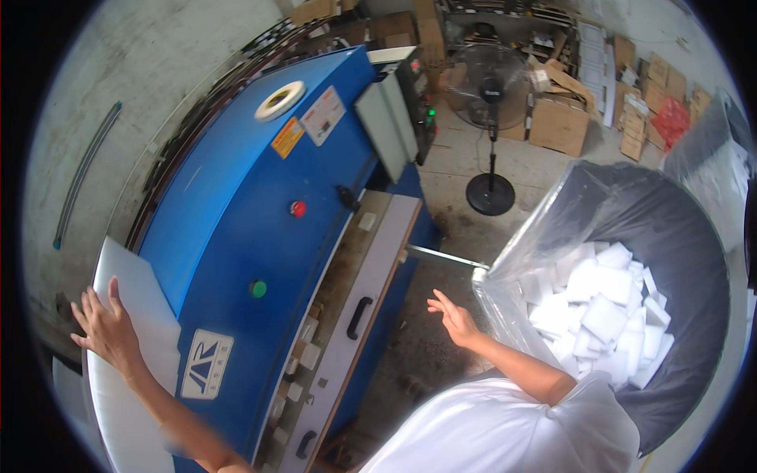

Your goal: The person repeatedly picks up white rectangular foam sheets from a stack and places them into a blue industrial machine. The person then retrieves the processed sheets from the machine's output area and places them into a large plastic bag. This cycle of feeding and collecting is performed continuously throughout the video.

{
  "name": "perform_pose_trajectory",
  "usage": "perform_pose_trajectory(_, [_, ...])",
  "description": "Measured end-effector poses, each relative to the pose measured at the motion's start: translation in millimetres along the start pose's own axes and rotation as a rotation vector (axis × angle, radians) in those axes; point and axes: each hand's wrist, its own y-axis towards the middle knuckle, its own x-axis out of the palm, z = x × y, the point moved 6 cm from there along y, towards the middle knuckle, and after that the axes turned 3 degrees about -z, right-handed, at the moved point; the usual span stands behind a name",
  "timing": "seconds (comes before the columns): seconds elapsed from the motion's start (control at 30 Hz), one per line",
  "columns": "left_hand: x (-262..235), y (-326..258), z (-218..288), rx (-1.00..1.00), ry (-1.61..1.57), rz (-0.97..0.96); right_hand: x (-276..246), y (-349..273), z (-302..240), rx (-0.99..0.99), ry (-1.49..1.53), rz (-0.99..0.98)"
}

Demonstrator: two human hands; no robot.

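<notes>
My left hand (107,327) reaches out at the left with its fingers spread, over or against a white foam sheet (136,288) standing at the end of a blue machine (260,213). Whether the fingers touch the sheet I cannot tell. My right hand (453,317) hangs in the air between the machine and a large bag, fingers apart and nothing in them. Several white foam blocks (603,315) lie heaped in that clear and dark plastic bag (678,229). Small white pieces (309,355) rest along the machine's front ledge.
The machine front carries a red button (297,209), a green button (258,288) and a black handle (359,318) on its ledge. A metal rod (445,256) runs from the machine to the bag's rim. Beyond stand a pedestal fan (490,87) and cardboard boxes (558,124).
</notes>
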Motion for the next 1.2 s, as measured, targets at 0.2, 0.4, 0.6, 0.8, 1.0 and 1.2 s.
perform_pose_trajectory(0.2, [3.9, -22.2, 30.0, 0.017, 0.076, 0.062, -48.3, -21.1, -0.4, 0.064, 0.023, 0.089])
perform_pose_trajectory(0.4, [1.1, -94.3, 78.1, 0.172, -0.662, 0.473, -72.4, -63.8, 43.6, 0.254, 0.039, 0.060])
perform_pose_trajectory(0.6, [29.8, -156.9, 50.5, 0.401, -1.080, 0.472, -53.7, -45.4, 34.4, 0.314, 0.117, -0.059])
perform_pose_trajectory(0.8, [6.3, -230.3, 0.3, -0.419, -1.853, -0.213, -24.6, 12.3, 23.8, 0.212, 0.404, -0.046])
perform_pose_trajectory(1.0, [99.5, -381.3, -21.5, -0.523, -2.118, -0.627, 16.7, 65.5, -17.6, 0.558, 1.414, -0.410])
perform_pose_trajectory(1.2, [103.8, -469.3, 22.8, -0.817, -1.971, -1.090, 41.0, 60.2, -14.7, 0.349, 0.344, -0.604])
